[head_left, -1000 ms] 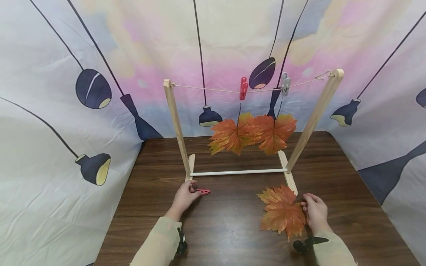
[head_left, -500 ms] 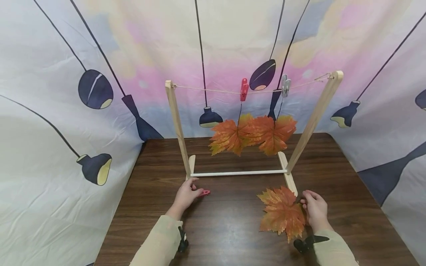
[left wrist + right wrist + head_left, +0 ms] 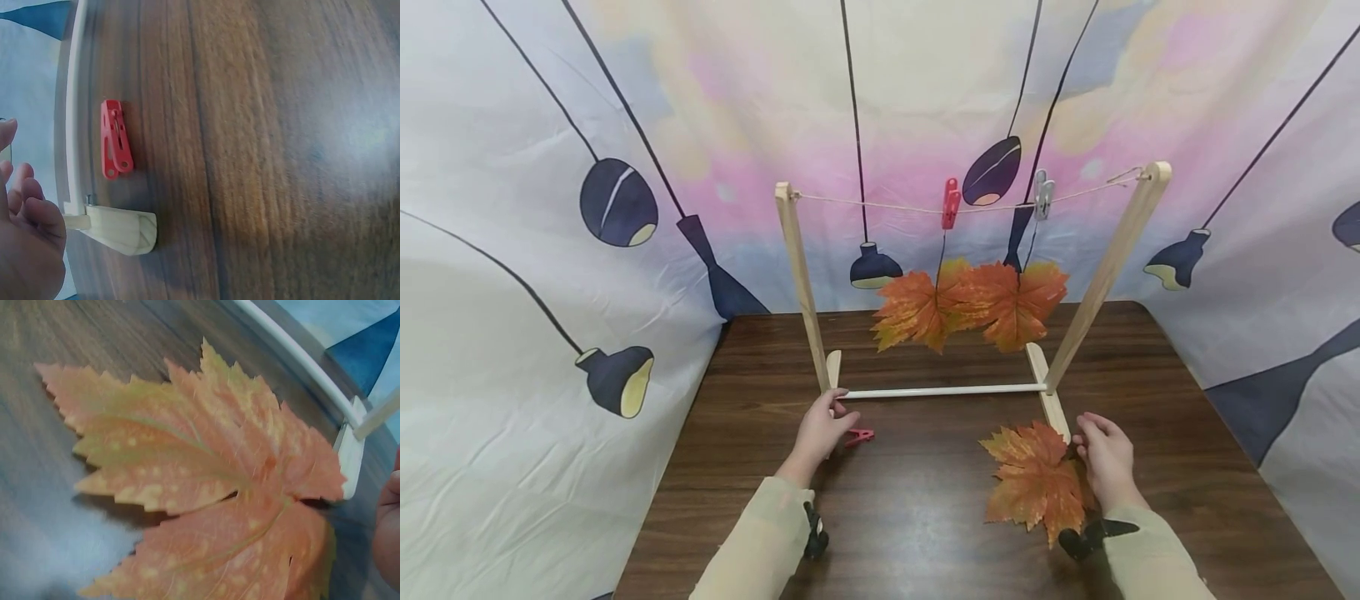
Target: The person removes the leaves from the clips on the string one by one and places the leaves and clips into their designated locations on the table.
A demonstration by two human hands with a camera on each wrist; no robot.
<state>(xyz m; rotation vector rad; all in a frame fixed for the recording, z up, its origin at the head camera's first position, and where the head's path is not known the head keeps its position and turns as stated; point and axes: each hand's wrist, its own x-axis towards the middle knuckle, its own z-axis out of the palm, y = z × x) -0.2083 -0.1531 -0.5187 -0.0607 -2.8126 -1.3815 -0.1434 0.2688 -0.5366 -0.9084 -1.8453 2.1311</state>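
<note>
My left hand is over the left foot of a wooden rack, its fingers loosely bent and nothing seen in them. Just right of its thumb, a red clothespin lies on the table; the left wrist view shows this clothespin apart from the fingers. Beside the rack's right foot, an orange artificial maple leaf lies on the table. My right hand is at the leaf's stem side, fingers loosely curled. The stem's far end is hidden, and no grip on it shows.
The rack's string bears a red clothespin and a grey clothespin, each with a hanging leaf. A white rod joins the posts low down. A printed cloth surrounds the brown table.
My left hand has moved away from the red clothespin, up toward the rack's left foot. My right hand has risen slightly, while the leaf on the table has stayed in place.
</note>
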